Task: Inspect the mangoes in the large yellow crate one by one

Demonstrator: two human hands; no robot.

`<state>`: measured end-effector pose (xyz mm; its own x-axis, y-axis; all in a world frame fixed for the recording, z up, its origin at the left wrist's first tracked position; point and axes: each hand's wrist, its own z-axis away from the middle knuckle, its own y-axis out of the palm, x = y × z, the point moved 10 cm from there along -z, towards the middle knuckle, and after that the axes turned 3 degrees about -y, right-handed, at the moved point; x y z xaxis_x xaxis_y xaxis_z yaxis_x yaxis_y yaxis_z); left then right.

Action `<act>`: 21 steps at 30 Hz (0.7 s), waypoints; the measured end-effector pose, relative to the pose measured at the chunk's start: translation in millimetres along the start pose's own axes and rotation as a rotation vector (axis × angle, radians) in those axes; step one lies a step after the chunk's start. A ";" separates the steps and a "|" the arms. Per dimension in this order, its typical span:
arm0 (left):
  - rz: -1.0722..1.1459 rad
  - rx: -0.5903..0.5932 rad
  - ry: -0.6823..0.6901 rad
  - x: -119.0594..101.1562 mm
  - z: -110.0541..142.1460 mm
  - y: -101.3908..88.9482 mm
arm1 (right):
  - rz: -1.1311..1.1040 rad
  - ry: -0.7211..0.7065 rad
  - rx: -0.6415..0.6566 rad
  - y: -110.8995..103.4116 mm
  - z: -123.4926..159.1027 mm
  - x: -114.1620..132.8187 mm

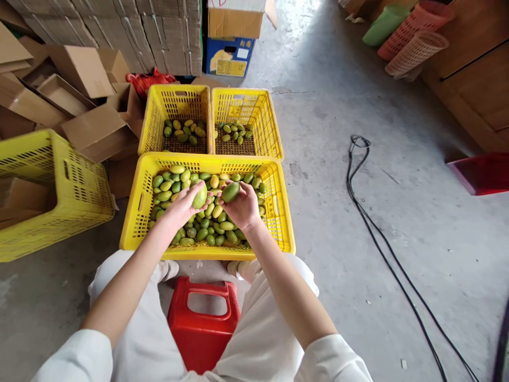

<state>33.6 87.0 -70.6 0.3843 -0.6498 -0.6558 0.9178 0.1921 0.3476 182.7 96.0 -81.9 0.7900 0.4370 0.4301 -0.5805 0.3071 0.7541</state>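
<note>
Above the near yellow crate (286, 223), both hands are raised, each with one fruit. My left hand (185, 202) is closed round a pale green mango (200, 197), its fingers showing beneath the fruit. In my right hand (244, 208) is a darker green mango (230, 192), gripped between thumb and fingers. The two mangoes are close together but apart. Below them, many loose mangoes (218, 228), green to yellow, fill the crate's bottom.
Behind stand two smaller crates, a left one (149, 119) and a right one (274, 127), each with several mangoes. Another yellow crate (79, 185) holding cardboard is at left, near loose boxes (93, 127). A red stool (202, 339) sits between my legs. Black cable (369, 223) crosses the floor.
</note>
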 end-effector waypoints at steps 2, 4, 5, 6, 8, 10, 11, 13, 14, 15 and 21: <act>-0.019 0.027 0.024 -0.4 1.8 2.7 | 0.021 -0.003 -0.007 0.5 1.4 0.2; 0.003 0.024 0.036 -2.0 4.3 3.9 | 0.044 -0.012 -0.029 0.3 3.2 1.2; 0.021 0.007 0.041 -3.4 5.5 3.5 | 0.056 -0.014 -0.040 0.2 3.9 1.6; 0.034 -0.011 0.043 -4.8 6.6 3.1 | 0.069 -0.012 -0.049 0.3 4.4 1.5; 0.035 -0.039 0.040 -7.3 8.5 3.4 | 0.092 0.007 -0.056 0.9 4.3 -0.4; 0.011 -0.047 0.026 -8.0 9.4 5.3 | 0.105 0.021 -0.066 0.1 3.0 -2.6; -0.001 -0.050 0.013 -7.3 9.4 6.0 | 0.108 0.014 -0.082 -1.7 2.1 -2.5; -0.012 -0.062 -0.016 -4.2 8.6 6.0 | 0.120 -0.034 -0.146 -8.9 0.8 0.7; -0.012 -0.072 -0.029 -2.1 7.8 5.3 | 0.132 -0.063 -0.190 -13.7 0.8 2.9; -0.008 -0.080 -0.040 -0.1 6.8 4.5 | 0.145 -0.085 -0.230 -18.1 1.2 4.7; 0.108 -0.010 -0.063 6.3 0.2 7.4 | 0.205 -0.052 -0.261 -21.2 1.8 2.1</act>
<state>42.8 84.2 -72.1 0.4739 -0.6700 -0.5713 0.8727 0.2707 0.4065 197.0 88.9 -96.0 0.6563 0.4703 0.5900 -0.7543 0.4261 0.4994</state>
